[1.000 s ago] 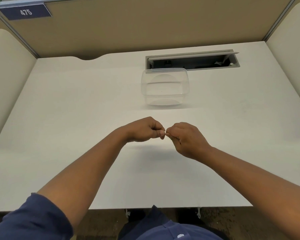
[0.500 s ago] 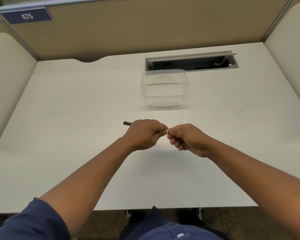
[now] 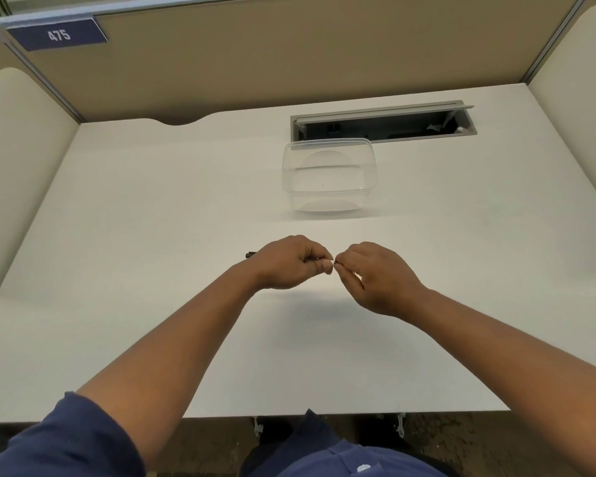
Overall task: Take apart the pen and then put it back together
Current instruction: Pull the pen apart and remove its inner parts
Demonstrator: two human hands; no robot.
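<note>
My left hand (image 3: 291, 261) is curled round a dark pen (image 3: 251, 254). Only the pen's dark end shows, sticking out to the left of the fist; the rest is hidden inside the hand. My right hand (image 3: 375, 275) meets the left at the fingertips, just above the white desk (image 3: 152, 208). Its thumb and fingers pinch the pen's other end, where a small whitish bit (image 3: 331, 262) shows between the two hands. Whether the pen's parts are joined or apart is hidden by the fingers.
A clear plastic container (image 3: 329, 175) stands on the desk beyond my hands. Behind it lies an open grey cable tray (image 3: 382, 122) set into the desk. Beige partition walls enclose the desk on three sides, with a blue "475" sign (image 3: 58, 34) at the top left.
The pen's dark end came out to the left of my left fist after the earliest frame. Both hands stay together at the fingertips in the same place.
</note>
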